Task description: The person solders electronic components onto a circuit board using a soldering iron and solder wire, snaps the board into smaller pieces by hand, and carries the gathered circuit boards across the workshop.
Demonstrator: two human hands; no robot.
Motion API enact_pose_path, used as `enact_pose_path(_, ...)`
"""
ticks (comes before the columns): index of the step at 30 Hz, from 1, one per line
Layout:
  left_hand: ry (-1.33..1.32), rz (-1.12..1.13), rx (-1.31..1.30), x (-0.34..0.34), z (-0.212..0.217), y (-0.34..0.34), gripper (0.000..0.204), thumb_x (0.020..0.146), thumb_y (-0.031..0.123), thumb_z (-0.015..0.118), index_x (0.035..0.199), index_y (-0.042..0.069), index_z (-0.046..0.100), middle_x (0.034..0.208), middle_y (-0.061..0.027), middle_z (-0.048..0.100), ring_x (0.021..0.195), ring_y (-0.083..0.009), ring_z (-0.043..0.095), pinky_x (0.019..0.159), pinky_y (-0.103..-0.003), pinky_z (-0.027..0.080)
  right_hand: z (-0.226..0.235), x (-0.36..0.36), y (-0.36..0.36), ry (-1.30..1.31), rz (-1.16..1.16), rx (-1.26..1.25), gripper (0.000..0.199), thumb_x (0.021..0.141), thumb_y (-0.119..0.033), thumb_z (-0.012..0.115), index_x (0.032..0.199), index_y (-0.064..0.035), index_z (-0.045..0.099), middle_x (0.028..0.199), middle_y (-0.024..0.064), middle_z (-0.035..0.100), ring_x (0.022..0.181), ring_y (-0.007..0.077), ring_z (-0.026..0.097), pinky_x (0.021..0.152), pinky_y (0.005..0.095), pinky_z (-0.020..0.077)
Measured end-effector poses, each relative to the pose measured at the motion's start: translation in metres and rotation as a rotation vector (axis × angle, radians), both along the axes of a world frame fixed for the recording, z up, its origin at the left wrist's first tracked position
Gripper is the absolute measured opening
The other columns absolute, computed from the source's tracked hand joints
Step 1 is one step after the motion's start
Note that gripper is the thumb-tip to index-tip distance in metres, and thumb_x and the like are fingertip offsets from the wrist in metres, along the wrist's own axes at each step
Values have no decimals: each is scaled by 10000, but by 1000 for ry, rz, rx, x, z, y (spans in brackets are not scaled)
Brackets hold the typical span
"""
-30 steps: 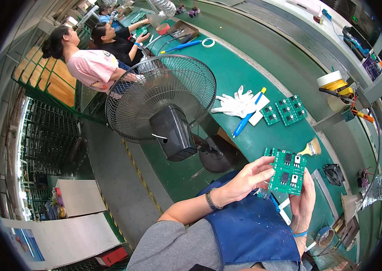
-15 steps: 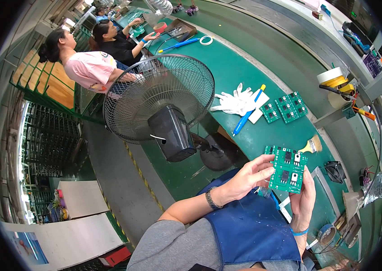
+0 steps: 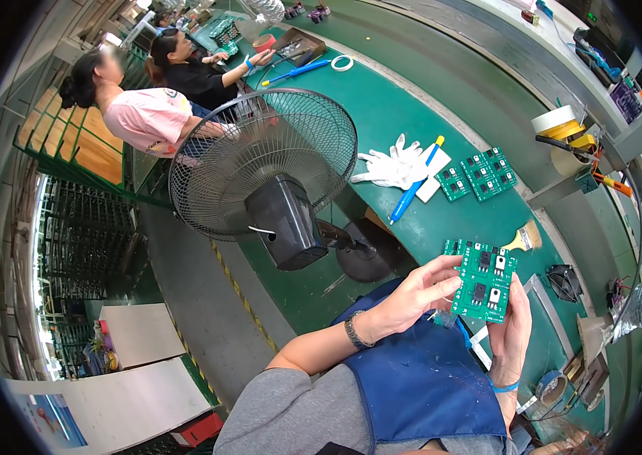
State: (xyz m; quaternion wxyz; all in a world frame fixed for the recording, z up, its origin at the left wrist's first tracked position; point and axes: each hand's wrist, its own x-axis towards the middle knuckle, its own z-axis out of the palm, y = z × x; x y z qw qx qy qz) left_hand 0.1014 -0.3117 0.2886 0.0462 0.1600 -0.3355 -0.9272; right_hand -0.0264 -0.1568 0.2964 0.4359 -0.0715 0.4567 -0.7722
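**Green board held up in both hands, its parts in place**

A long green counter (image 3: 382, 106) runs up and away, with a black pedestal fan (image 3: 283, 220) in front of its near edge. The left hand (image 3: 412, 299) has its grip closed on the left edge of a green circuit board (image 3: 467, 282), thumb on the near face; the right hand (image 3: 511, 326) closes along the right edge. The board is lifted above the counter, its face turned up, and a strip of what looks like a second board shows behind its top left corner.

Beyond lie crumpled white gloves (image 3: 391, 167), a larger group of boards (image 3: 490, 176) and a smaller board (image 3: 452, 183) just beside it, a blue tool (image 3: 410, 199) and a brush (image 3: 522, 238).

Black parts (image 3: 479, 293) and white parts (image 3: 494, 296) already sit on the held board, so mounting them seems done. The board is not yet set down; what else is left cannot be told.
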Motion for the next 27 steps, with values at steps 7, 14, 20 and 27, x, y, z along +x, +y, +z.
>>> enact_pose_path(7,-13,11,-9,-1,-1,2,481,996,236,549,1416,67,388,1247,-60,563,1074,-136,584,873,-337,517,-2,-1,2,-11,0,-8,396,1027,-246,415,1344,-15,469,1210,67,613,1063,135,612,903,303,510)
enact_pose_path(14,-16,7,-12,-3,-1,4,487,994,228,553,1418,64,381,1249,-61,561,1074,-132,583,874,-332,516,-3,-2,4,-24,-22,-14,366,1027,-247,420,1310,-27,495,1185,46,621,1047,124,617,888,301,515)
enact_pose_path(20,-29,2,-5,-5,-1,5,492,993,227,554,1422,65,375,1246,-60,560,1064,-130,584,867,-331,516,-6,-3,6,-35,-42,10,369,1025,-245,423,1316,-29,492,1181,41,623,1042,121,618,877,297,519)
enact_pose_path(27,-41,7,-26,-7,-1,5,506,996,246,551,1431,64,367,1251,-64,557,1072,-138,579,868,-339,515,-10,-6,7,-51,-71,37,374,1026,-253,424,1328,-43,491,1181,33,624,1035,116,622,862,300,528)
